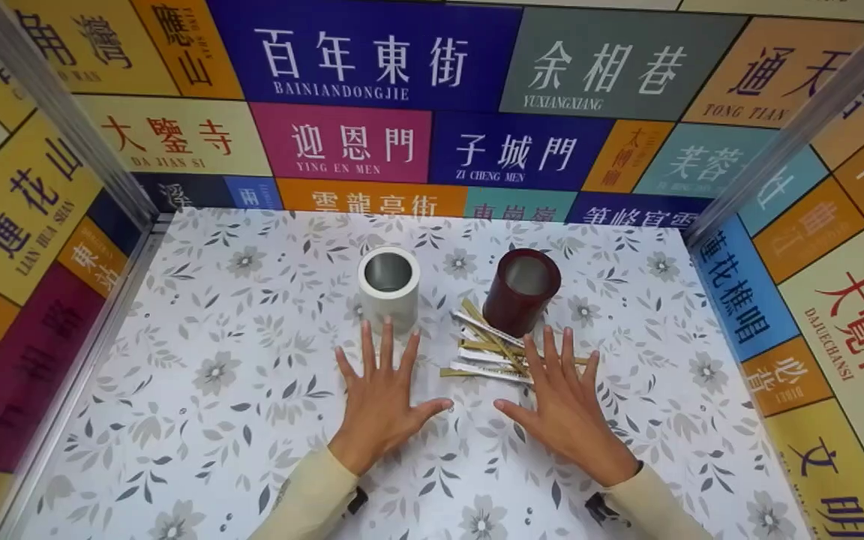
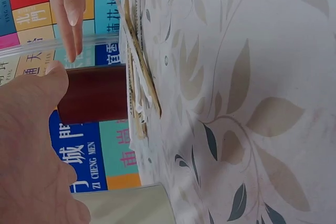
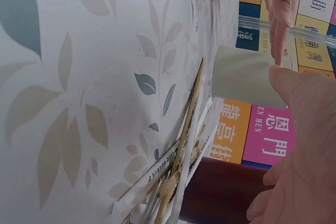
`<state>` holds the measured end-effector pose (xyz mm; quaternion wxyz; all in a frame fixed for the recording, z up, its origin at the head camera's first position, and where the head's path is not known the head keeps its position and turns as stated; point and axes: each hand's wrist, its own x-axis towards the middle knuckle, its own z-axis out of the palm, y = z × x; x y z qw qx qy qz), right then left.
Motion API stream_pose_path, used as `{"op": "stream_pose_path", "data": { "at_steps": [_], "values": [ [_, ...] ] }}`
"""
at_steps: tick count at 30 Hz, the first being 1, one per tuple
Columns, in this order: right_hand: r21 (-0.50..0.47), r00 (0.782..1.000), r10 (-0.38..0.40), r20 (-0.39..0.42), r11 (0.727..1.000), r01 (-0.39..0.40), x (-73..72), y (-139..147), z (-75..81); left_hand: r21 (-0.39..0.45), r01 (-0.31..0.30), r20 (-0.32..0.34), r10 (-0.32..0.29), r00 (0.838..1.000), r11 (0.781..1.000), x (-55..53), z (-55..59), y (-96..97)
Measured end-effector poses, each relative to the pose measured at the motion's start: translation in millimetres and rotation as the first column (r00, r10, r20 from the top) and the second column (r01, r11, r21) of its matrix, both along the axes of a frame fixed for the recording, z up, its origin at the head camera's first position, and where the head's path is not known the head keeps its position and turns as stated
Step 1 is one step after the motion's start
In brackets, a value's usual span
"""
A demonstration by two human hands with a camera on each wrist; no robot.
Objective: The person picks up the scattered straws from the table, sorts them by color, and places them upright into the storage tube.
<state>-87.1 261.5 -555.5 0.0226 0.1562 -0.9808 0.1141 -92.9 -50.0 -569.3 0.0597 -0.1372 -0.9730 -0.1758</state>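
My left hand (image 1: pixel 381 411) is spread with straight fingers, palm down, just in front of a white cylindrical cup (image 1: pixel 389 306). To the right, my right hand (image 1: pixel 568 411) is spread the same way, near a dark red cylindrical cup (image 1: pixel 513 306). Both hands hold nothing, and the wrist views show them raised above the table. Between the red cup and the right hand lies a loose pile of thin sticks (image 1: pixel 488 369), white and gold-brown, some with printed paper wrapping. The right fingers hide part of the pile in the head view. Both cups stand upright, their mouths facing up.
A white tabletop (image 1: pixel 214 450) with a grey leaf and flower pattern lies under everything. Colourful panels (image 1: pixel 357 142) with Chinese lettering wall it in at the back and both sides. Clear corner strips (image 1: pixel 792 112) join the panels.
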Motion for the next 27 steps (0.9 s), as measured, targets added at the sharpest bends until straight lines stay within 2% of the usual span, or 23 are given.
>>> {"op": "stream_pose_path", "data": {
  "at_steps": [3,6,10,14,17,21,23,27],
  "values": [
    [-0.005,1.0,0.003,-0.011,1.0,-0.003,-1.1,-0.6,-1.3,0.0,-0.007,-0.003,0.007,1.0,1.0,0.3,-0.6,-3.2],
    [-0.024,1.0,-0.008,-0.014,1.0,0.007,-2.8,-0.7,-2.2,0.039,-0.028,-0.012,0.029,1.0,0.999,-0.9,-2.4,-10.7],
    [-0.09,1.0,-0.029,0.005,0.995,0.03,-7.1,0.3,-3.8,0.177,-0.068,-0.041,0.076,0.996,0.982,-6.7,-7.6,-25.8],
    [-0.164,0.998,-0.006,-0.059,0.987,-0.004,-13.2,3.1,-10.0,0.356,-0.095,-0.042,0.117,0.992,0.93,-14.4,-17.7,-41.5],
    [-0.208,0.984,0.052,-0.171,0.974,-0.087,-18.6,6.1,-17.6,0.477,-0.11,-0.01,0.13,0.991,0.872,-20.3,-24.1,-49.8],
    [-0.253,0.94,0.142,-0.311,0.941,-0.226,-28.0,9.6,-28.8,0.566,-0.127,0.02,0.141,0.99,0.815,-29.7,-28.5,-56.5],
    [-0.271,0.921,0.172,-0.349,0.923,-0.275,-32.6,10.9,-33.6,0.594,-0.132,0.028,0.144,0.989,0.793,-36.3,-30.5,-58.6],
    [-0.306,0.901,0.198,-0.385,0.894,-0.327,-39.8,12.4,-41.2,0.643,-0.12,0.031,0.132,0.991,0.756,-53.4,-36.1,-60.7]
  ]
}}
